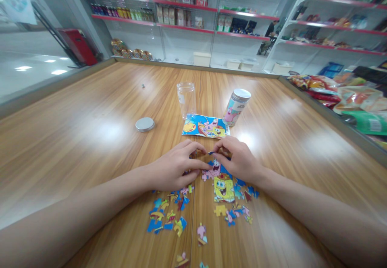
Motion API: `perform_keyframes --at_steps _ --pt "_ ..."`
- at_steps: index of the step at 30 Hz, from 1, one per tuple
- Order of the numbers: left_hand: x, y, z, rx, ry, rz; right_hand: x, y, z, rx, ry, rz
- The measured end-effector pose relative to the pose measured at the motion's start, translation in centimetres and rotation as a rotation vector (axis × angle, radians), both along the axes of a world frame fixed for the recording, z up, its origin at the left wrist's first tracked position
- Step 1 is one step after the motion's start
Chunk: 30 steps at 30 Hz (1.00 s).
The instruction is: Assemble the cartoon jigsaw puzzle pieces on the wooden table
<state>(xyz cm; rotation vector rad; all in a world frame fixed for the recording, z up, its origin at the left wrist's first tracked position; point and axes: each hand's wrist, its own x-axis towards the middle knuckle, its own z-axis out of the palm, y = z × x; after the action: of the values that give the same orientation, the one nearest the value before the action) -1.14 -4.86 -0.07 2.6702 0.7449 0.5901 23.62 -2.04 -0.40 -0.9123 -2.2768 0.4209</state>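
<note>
A partly joined jigsaw puzzle (224, 188) with a yellow square character and a pink one lies on the wooden table. At its upper edge my right hand (238, 159) pinches a small dark blue puzzle piece (211, 153) between thumb and fingertips. My left hand (178, 164) reaches in from the other side, fingers apart, its index fingertip close to that piece and another finger resting on the pink part. Loose puzzle pieces (167, 215) are scattered left of the joined part, and more lie to its right and below. Just beyond my hands is a printed picture sheet (205, 126).
Behind the sheet stand a clear plastic jar (188, 100) and a printed can (236, 107). A round silver lid (145, 124) lies to the left. Raised edging borders the table (75, 111). Stocked shelves (187, 28) stand beyond, and packaged goods (347, 94) are at the right.
</note>
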Motion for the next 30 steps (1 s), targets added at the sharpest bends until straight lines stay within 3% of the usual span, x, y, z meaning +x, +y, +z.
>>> perform_keyframes --at_steps 6,14,23,30 --pt "0.0 -0.1 0.1 0.000 0.006 0.005 0.0 -0.1 0.1 0.032 0.012 0.114" --pt "0.0 0.0 -0.1 0.004 0.001 0.010 0.0 0.2 -0.1 0.048 -0.034 0.155" --pt "0.0 -0.1 0.2 0.012 0.020 0.012 0.2 -0.4 0.8 0.215 0.149 0.087" --pt "0.0 0.0 -0.1 0.008 0.002 0.011 0.4 0.2 -0.3 0.213 -0.009 0.239"
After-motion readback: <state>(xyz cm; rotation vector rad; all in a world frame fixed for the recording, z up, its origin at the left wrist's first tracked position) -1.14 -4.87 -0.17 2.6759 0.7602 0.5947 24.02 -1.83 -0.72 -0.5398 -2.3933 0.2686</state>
